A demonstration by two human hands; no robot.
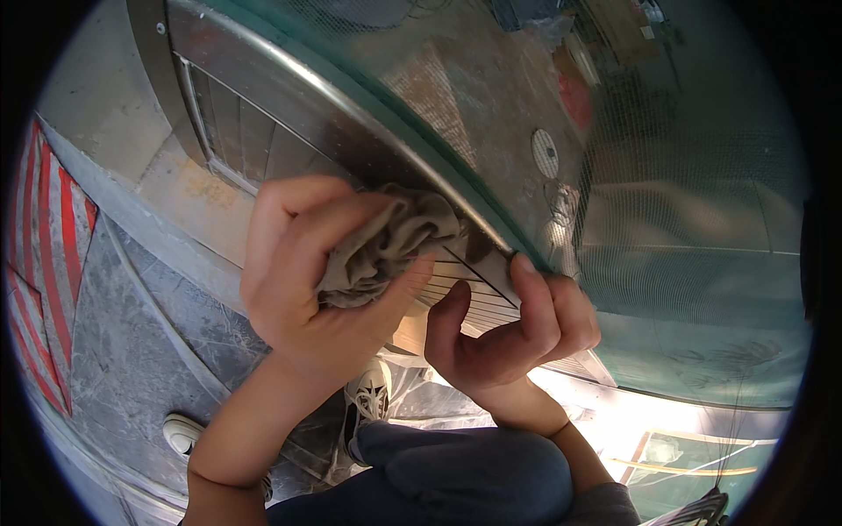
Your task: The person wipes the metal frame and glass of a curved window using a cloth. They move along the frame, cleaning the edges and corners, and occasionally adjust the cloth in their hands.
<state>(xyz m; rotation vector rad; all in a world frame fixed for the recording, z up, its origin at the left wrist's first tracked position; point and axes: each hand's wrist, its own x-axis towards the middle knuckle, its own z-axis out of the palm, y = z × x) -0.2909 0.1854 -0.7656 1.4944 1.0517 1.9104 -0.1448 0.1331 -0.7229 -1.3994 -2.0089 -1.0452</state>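
A crumpled grey cloth is bunched in my left hand, with the thumb along its lower side. The cloth lies against a dark, shiny metal frame that runs diagonally across the view. To the right, my right hand has its fingertips on the frame's edge, while its thumb stands apart from the fingers. Between the two hands shows a slatted panel set within the frame. The palm side of the left hand is hidden by the cloth.
Green mesh netting hangs along the frame's far side. A red-and-white striped sheet lies at the far left. On the dusty floor runs a pale hose or cable. My sneaker and bent knee are below the hands.
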